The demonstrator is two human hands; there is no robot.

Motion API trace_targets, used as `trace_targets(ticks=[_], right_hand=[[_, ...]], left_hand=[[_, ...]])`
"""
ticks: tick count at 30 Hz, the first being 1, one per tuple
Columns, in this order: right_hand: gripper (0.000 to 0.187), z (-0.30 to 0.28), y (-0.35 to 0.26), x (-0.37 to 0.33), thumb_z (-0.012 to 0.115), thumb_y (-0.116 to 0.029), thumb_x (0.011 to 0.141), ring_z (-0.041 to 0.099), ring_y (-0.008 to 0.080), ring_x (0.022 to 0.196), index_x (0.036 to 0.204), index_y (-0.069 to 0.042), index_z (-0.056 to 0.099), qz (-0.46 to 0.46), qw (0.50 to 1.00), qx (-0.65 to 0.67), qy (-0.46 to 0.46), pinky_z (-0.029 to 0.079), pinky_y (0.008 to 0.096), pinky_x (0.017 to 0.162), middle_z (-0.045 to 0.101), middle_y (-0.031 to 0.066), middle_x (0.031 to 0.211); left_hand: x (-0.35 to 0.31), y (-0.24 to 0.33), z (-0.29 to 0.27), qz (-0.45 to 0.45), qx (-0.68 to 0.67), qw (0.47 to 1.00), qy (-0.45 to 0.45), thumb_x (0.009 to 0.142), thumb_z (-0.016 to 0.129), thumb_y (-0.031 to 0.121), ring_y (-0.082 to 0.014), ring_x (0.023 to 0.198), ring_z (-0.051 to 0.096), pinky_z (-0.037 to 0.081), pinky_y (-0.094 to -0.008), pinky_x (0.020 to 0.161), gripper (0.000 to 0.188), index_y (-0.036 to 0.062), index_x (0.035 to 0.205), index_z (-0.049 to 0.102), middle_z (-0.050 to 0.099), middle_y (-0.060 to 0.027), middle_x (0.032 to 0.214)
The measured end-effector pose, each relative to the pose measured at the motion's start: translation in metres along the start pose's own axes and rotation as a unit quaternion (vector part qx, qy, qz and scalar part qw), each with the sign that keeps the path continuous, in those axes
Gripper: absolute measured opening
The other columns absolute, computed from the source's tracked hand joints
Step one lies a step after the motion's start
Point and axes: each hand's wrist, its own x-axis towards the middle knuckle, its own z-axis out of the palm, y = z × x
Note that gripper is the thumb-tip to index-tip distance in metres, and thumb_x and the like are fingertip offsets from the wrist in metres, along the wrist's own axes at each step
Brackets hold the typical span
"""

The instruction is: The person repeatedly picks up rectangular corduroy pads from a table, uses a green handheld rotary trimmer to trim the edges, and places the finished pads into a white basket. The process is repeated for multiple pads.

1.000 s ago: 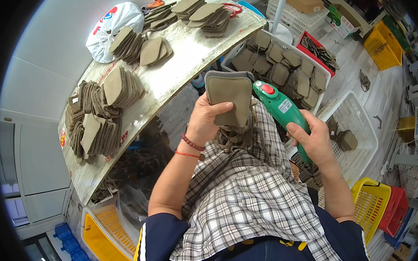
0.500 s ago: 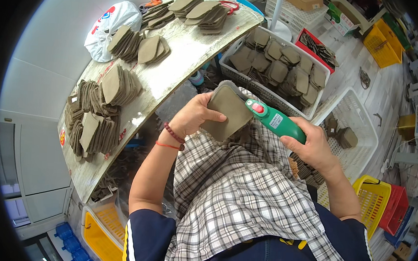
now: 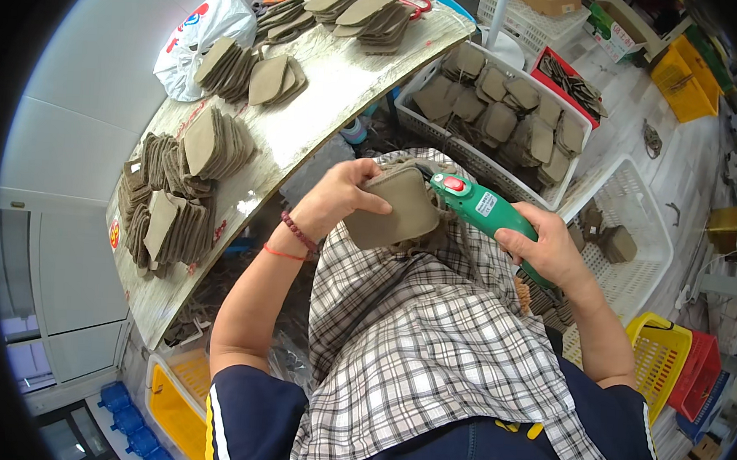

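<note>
My left hand [image 3: 345,196] pinches a flat olive-brown fabric pad [image 3: 397,211] with rounded corners, thumb on its upper face. Frayed trim hangs at the pad's far edge and beneath it, above my checked apron [image 3: 431,318]. Wrapped round the handle of a green electric hand cutter [image 3: 484,210] with a red button, my right hand [image 3: 551,245] holds its dark tip by the pad's far right edge. Whether the tip touches the fabric I cannot tell.
Stacks of similar pads [image 3: 178,231] lie on the worn table [image 3: 309,100] at left. A white crate [image 3: 490,174] of pads stands ahead, beside a red tray [image 3: 595,116]. Another white crate [image 3: 635,280] and a yellow basket [image 3: 660,357] are at my right.
The pad has turned in my left hand, its corners now lying differently and its near end further left. The cutter stays beside its far edge. The whole view has shifted slightly.
</note>
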Motion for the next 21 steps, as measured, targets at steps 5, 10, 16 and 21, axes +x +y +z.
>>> trace_targets(ticks=[5,10,16,21], right_hand=[[0.037,-0.003,0.003,0.003,0.070,-0.032,0.085,0.054,0.0070,0.058,0.103,-0.001,0.062,0.014,0.999,0.009,-0.029,0.046,0.0240,0.053,0.060,0.0022,0.075],[0.038,-0.005,0.004,0.004,0.071,-0.031,0.084,0.055,0.0071,0.059,0.106,0.000,0.062,0.017,0.998,0.012,-0.055,0.046,0.0239,0.054,0.060,0.0023,0.075],[0.043,-0.012,0.002,0.007,0.073,-0.032,0.081,0.061,0.0135,0.070,0.108,0.000,0.062,-0.038,0.993,-0.083,-0.080,0.049,0.0286,0.065,0.065,0.0072,0.080],[0.045,-0.002,0.008,0.013,0.072,-0.034,0.081,0.063,0.0167,0.072,0.109,0.000,0.062,-0.069,0.985,-0.130,-0.086,0.050,0.0302,0.068,0.067,0.0104,0.082]], left_hand=[[-0.007,0.008,-0.005,0.001,0.000,0.998,0.062,0.069,0.077,-0.001,-0.0058,0.066,0.057,0.046,-0.0211,0.063,0.019,0.0046,0.081,0.064,0.063,0.0020,0.074],[-0.008,0.007,-0.007,-0.018,0.056,0.997,0.046,0.069,0.077,0.002,-0.0062,0.066,0.057,0.046,-0.0218,0.062,0.018,0.0033,0.082,0.065,0.063,0.0013,0.074],[-0.004,0.014,0.003,-0.012,0.178,0.984,-0.024,0.066,0.079,0.006,-0.0091,0.070,0.057,0.047,-0.0243,0.066,0.026,0.0017,0.086,0.063,0.063,-0.0003,0.076],[0.000,0.005,0.020,0.022,0.223,0.973,-0.056,0.062,0.081,0.008,-0.0138,0.087,0.056,0.045,-0.0286,0.077,0.042,0.0051,0.098,0.061,0.061,-0.0048,0.089]])
